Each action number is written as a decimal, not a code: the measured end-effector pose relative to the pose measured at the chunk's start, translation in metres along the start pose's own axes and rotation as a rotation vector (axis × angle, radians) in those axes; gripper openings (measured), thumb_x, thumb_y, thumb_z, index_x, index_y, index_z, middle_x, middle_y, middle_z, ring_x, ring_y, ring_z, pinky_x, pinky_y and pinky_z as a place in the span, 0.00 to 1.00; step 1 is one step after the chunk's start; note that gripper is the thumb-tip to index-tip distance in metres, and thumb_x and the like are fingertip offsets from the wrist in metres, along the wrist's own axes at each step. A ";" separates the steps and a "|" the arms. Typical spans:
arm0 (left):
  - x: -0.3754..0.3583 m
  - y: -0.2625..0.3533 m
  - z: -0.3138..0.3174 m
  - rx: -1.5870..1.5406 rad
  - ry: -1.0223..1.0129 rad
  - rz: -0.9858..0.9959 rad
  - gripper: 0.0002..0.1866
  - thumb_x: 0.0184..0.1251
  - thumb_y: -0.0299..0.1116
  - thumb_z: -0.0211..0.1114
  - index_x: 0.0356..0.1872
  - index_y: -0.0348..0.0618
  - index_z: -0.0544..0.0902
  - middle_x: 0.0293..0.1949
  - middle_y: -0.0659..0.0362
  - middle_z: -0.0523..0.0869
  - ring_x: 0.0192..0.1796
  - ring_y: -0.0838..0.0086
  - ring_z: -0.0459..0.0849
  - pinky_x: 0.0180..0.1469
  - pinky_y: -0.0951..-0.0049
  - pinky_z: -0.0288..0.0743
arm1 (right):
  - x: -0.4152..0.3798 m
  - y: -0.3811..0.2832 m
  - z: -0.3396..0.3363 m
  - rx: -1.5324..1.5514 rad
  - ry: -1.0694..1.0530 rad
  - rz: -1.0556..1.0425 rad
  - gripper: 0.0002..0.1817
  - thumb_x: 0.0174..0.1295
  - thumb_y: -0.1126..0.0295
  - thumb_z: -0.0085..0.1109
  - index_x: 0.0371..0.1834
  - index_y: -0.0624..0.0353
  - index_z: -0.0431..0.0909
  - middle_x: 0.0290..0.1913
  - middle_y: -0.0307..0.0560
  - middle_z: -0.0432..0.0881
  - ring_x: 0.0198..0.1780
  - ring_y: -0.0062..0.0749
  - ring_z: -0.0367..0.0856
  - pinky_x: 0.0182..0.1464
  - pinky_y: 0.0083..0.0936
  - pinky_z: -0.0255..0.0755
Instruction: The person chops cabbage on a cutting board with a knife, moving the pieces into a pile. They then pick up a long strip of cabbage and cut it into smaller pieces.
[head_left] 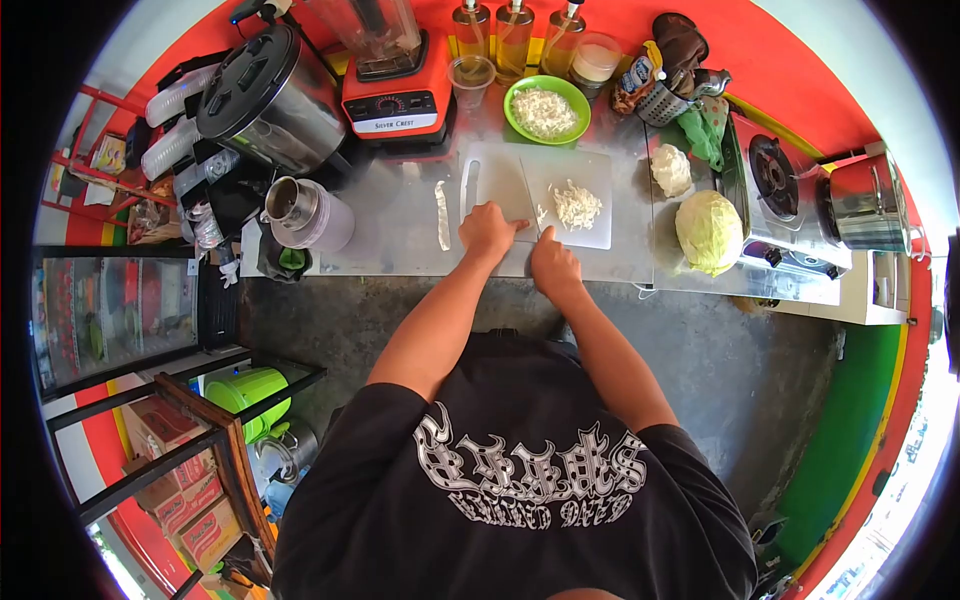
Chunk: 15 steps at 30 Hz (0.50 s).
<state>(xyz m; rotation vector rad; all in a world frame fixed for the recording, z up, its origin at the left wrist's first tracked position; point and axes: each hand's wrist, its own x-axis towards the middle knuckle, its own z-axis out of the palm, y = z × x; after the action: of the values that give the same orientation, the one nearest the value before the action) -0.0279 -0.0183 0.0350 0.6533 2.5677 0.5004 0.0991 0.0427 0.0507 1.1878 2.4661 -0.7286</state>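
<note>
A white cutting board [590, 165] lies on the metal counter in front of me. My right hand [556, 266] is closed around the handle of a knife, whose thin blade [529, 185] points away from me across the board. Left of the blade rests my left hand [487, 229], fingers curled and one digit reaching toward the knife; what it holds, if anything, is hidden. Shredded cabbage [577, 206] forms a small pile right of the blade, with a few loose shreds close to it. Behind the board, a green bowl [578, 132] contains more white shreds.
A cabbage head [709, 232] and a smaller pale piece [670, 170] sit to the right, before a gas stove [790, 200]. At the back stand a red blender [397, 100] and oil bottles [513, 42]. A white strip [442, 215] and a steel-topped container [310, 213] are leftward.
</note>
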 end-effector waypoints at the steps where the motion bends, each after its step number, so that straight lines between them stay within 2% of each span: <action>1: 0.000 -0.001 0.001 0.003 -0.001 0.010 0.33 0.49 0.60 0.80 0.42 0.38 0.89 0.43 0.45 0.91 0.48 0.49 0.90 0.47 0.53 0.84 | 0.004 0.001 0.001 0.001 -0.002 0.002 0.11 0.72 0.70 0.45 0.52 0.65 0.65 0.50 0.68 0.86 0.54 0.62 0.86 0.56 0.51 0.80; 9: 0.000 -0.001 0.002 0.001 0.019 0.027 0.33 0.49 0.62 0.79 0.39 0.38 0.88 0.42 0.45 0.91 0.45 0.50 0.91 0.45 0.52 0.84 | -0.004 0.006 0.008 -0.116 0.016 -0.058 0.10 0.72 0.70 0.46 0.51 0.64 0.65 0.49 0.69 0.86 0.52 0.62 0.87 0.53 0.50 0.81; 15: -0.001 -0.006 0.004 0.011 0.021 0.046 0.32 0.49 0.63 0.79 0.37 0.39 0.88 0.41 0.46 0.91 0.45 0.50 0.91 0.44 0.52 0.84 | 0.011 0.005 0.004 -0.080 0.052 -0.057 0.12 0.72 0.70 0.49 0.53 0.65 0.66 0.47 0.68 0.87 0.52 0.60 0.88 0.53 0.48 0.82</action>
<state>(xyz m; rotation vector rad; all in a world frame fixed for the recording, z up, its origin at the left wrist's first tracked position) -0.0267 -0.0227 0.0293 0.7156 2.5819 0.5116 0.0967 0.0502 0.0410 1.1251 2.5552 -0.6150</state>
